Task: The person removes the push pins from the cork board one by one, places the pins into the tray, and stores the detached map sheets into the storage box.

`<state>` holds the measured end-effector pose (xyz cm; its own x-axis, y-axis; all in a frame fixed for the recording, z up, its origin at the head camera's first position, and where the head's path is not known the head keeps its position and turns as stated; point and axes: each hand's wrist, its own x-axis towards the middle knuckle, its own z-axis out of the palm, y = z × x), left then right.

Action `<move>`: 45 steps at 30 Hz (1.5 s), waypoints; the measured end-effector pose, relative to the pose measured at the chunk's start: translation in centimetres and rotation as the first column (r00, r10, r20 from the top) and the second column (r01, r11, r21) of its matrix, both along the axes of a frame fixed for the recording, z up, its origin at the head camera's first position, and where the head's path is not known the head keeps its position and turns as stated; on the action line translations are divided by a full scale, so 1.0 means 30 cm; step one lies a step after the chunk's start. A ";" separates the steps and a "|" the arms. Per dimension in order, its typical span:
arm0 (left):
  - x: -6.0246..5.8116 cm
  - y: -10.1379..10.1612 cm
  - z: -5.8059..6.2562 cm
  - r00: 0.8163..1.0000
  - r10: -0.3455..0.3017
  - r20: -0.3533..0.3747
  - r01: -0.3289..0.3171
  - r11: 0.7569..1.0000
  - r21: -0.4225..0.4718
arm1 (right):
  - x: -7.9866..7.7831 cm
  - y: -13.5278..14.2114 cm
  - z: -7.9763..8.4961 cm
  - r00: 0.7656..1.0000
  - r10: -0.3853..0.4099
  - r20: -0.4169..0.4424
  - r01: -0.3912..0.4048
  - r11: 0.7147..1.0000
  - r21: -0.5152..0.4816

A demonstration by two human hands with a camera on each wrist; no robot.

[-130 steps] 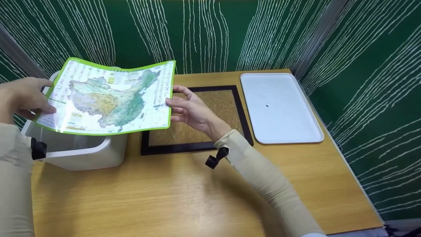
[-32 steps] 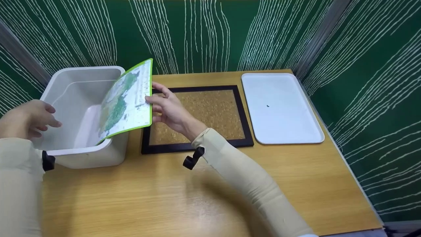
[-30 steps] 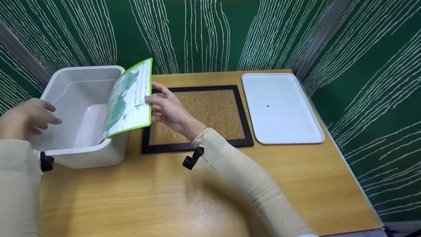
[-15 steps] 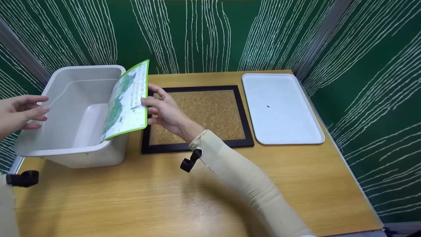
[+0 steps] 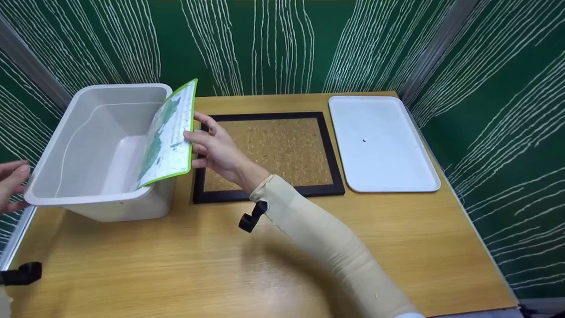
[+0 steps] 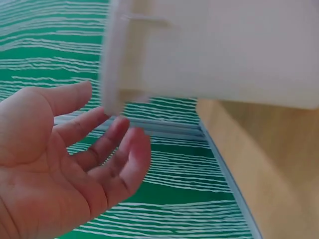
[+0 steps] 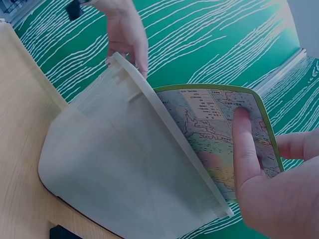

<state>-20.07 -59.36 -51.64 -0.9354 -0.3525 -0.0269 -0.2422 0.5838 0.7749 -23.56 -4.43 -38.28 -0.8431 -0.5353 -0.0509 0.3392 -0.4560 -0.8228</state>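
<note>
A green-edged map sheet (image 5: 170,141) slants down into the white plastic bin (image 5: 99,203), its lower left part inside the bin and its right side above the rim. My right hand (image 5: 223,152) pinches the sheet's right edge between thumb and fingers. The right wrist view shows the map's other face (image 7: 207,124), with my right hand (image 7: 274,189) at its edge. At the bin's near left corner is my left hand (image 5: 11,187), partly out of the head view. In the left wrist view the left hand's (image 6: 70,159) fingers bend loosely beside the rim; contact is unclear.
A black-framed cork board (image 5: 282,150) lies on the wooden table (image 5: 220,265), right of the bin. Farther right is a white tray (image 5: 384,145) with a small dark spot. Green walls (image 5: 291,44) with white streaks stand behind and at the sides.
The left hand gripped the map's left edge at first, then let go and moved left past the bin's rim. The map swung down into the bin. The right hand shifted left with it.
</note>
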 end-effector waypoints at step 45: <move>0.174 0.304 0.256 0.971 -0.207 0.122 0.168 0.948 0.270 | 0.023 -0.111 -0.040 0.987 0.062 0.147 -0.072 0.996 0.060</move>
<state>-14.84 -50.25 -43.97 -0.9627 -0.1341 -0.2349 -0.2698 0.4164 0.8682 -22.88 -7.78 -39.50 -0.7866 -0.5821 -0.2062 0.4849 -0.3756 -0.7898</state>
